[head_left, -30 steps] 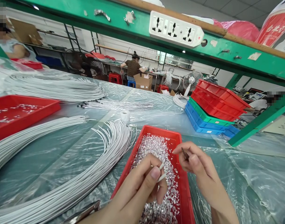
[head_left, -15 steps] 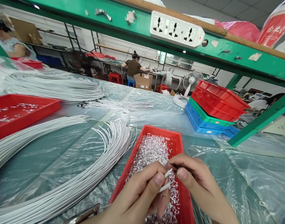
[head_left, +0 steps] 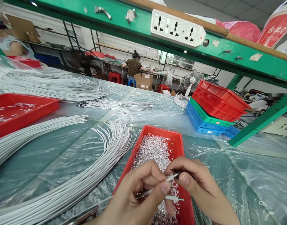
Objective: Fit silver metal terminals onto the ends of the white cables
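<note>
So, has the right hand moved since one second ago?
Yes. The right hand went down and leftward over the red tray, meeting the left hand at the white wire ends.

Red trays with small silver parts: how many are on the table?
2: one red tray under the hands, another red tray at the far left edge. The stacked trays may hide more.

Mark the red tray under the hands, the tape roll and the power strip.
red tray (head_left: 178, 140): head view, bare far right corner.
tape roll (head_left: 125, 115): head view, its side.
power strip (head_left: 177, 28): head view, middle socket.
</note>
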`<state>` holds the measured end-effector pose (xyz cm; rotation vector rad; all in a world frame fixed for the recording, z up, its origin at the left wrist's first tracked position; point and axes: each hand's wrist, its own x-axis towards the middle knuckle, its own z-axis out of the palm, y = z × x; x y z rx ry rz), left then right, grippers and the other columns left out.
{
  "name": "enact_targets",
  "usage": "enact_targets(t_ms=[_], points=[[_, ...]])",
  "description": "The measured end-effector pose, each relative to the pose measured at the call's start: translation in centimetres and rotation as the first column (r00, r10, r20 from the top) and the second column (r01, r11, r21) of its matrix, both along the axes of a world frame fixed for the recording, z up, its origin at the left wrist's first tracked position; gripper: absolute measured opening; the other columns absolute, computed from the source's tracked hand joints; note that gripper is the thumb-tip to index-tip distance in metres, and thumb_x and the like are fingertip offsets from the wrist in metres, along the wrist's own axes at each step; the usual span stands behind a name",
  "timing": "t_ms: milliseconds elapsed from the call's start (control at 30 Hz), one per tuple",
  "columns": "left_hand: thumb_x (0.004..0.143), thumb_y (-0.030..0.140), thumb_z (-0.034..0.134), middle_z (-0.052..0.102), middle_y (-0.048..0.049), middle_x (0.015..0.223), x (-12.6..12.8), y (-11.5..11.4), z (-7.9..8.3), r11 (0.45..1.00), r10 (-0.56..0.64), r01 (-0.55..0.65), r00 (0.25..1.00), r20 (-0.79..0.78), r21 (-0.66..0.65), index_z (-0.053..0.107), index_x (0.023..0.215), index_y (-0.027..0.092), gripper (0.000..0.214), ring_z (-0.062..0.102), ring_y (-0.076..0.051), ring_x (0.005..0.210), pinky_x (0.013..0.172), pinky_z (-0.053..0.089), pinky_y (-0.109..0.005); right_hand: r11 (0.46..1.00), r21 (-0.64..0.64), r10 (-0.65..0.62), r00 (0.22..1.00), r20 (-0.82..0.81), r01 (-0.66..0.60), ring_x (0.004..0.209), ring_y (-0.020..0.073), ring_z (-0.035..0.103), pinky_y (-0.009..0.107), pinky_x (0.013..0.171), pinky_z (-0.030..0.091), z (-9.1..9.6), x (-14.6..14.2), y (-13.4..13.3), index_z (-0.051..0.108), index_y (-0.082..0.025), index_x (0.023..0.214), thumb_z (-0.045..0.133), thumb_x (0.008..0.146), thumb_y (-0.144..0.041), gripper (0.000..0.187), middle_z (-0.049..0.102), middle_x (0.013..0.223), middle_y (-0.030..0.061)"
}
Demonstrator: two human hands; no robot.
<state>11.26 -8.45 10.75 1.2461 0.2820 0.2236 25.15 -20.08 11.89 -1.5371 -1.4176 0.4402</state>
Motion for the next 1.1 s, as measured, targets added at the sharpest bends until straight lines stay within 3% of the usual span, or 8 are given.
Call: enact_targets(t_ms=[100,267,500,633,900,1033,1067,1100], points=[[0.082,0.045,0.068,0.07,0.0016,0.061,0.0,-0.3,0.0,0.997,0.073,-0.073,0.997,0.028,0.013,0.049,0.073,0.021,0.032,0.035,-0.004,0.04,0.04,0.024,-0.018,1.0,-0.003,-0.005,1.0,0.002,0.005,0.074,0.0122,0.059,0.025,0.069,0.04,-0.1,0.1,0.1,0.063,-0.028,0.098,0.044,0.102,-0.052,0.031,0.066,0.083,-0.0045],[0.082,0.032,0.065,0.065,0.0028,0.057,0.1,-0.4,-0.3,0.949,0.209,-0.233,0.969,0.13,0.211,0.058,0.07,0.019,0.019,0.052,-0.007,0.048,0.046,0.036,-0.017,1.0,-0.016,0.003,1.0,-0.027,-0.003,0.076,0.0134,0.059,0.027,0.069,0.038,-0.2,0.1,0.1,0.063,-0.027,0.098,0.042,0.102,-0.056,0.036,0.065,0.084,-0.0035],[0.092,0.022,0.055,0.069,0.0067,0.062,-0.1,0.3,-1.4,0.82,0.168,-0.305,0.937,0.305,0.484,0.057,0.076,0.024,0.016,0.066,-0.009,0.053,0.049,0.048,-0.014,0.999,-0.05,0.004,0.997,-0.079,-0.008,0.081,0.0149,0.058,0.029,0.073,0.036,-0.3,-0.4,0.3,0.062,-0.031,0.1,0.042,0.101,-0.058,0.034,0.067,0.088,-0.0051],[0.093,0.014,0.054,0.07,0.0102,0.068,-0.3,0.7,-1.8,0.635,0.146,-0.376,0.916,0.373,0.675,0.058,0.085,0.027,0.016,0.069,-0.007,0.06,0.056,0.052,-0.012,0.998,-0.063,-0.004,0.994,-0.107,-0.003,0.083,0.016,0.056,0.029,0.073,0.037,-0.3,-0.5,0.2,0.063,-0.033,0.101,0.043,0.101,-0.057,0.032,0.067,0.089,-0.0043],[0.103,0.019,0.039,0.075,0.0018,0.072,-0.5,1.1,-1.8,0.061,0.028,-0.544,0.839,0.543,0.837,0.05,0.098,0.022,0.013,0.072,-0.013,0.059,0.051,0.053,-0.023,0.996,-0.087,-0.039,0.945,-0.324,0.011,0.09,0.0138,0.056,0.023,0.077,0.043,0.1,-1.3,-0.2,0.065,-0.04,0.107,0.055,0.094,-0.06,0.027,0.065,0.096,-0.0048],[0.103,0.012,0.032,0.077,-0.0045,0.074,-0.4,1.6,-1.4,-0.093,-0.105,-0.585,0.81,0.576,0.806,0.053,0.107,0.013,0.021,0.073,-0.014,0.064,0.055,0.056,-0.023,0.996,-0.045,0.047,0.912,-0.408,-0.071,0.089,0.0113,0.059,0.018,0.077,0.046,-0.1,-1.5,-0.1,0.065,-0.036,0.109,0.057,0.097,-0.05,0.02,0.065,0.095,-0.0041],[0.103,0.011,0.034,0.078,-0.0056,0.076,-0.4,1.7,-1.4,-0.094,-0.121,-0.595,0.803,0.584,0.798,0.054,0.107,0.012,0.021,0.074,-0.014,0.065,0.056,0.056,-0.023,0.997,-0.032,0.056,0.902,-0.427,-0.076,0.089,0.0112,0.059,0.018,0.077,0.046,-0.1,-1.5,-0.1,0.065,-0.036,0.109,0.057,0.097,-0.048,0.019,0.065,0.096,-0.0038],[0.102,0.012,0.038,0.079,-0.0051,0.077,-0.4,1.6,-1.3,-0.038,-0.091,-0.589,0.807,0.584,0.807,0.056,0.106,0.014,0.019,0.074,-0.014,0.065,0.056,0.057,-0.023,0.997,-0.022,0.056,0.895,-0.443,-0.073,0.089,0.0115,0.059,0.018,0.078,0.046,-0.2,-1.6,-0.1,0.066,-0.035,0.109,0.058,0.097,-0.047,0.019,0.065,0.096,-0.0033]])
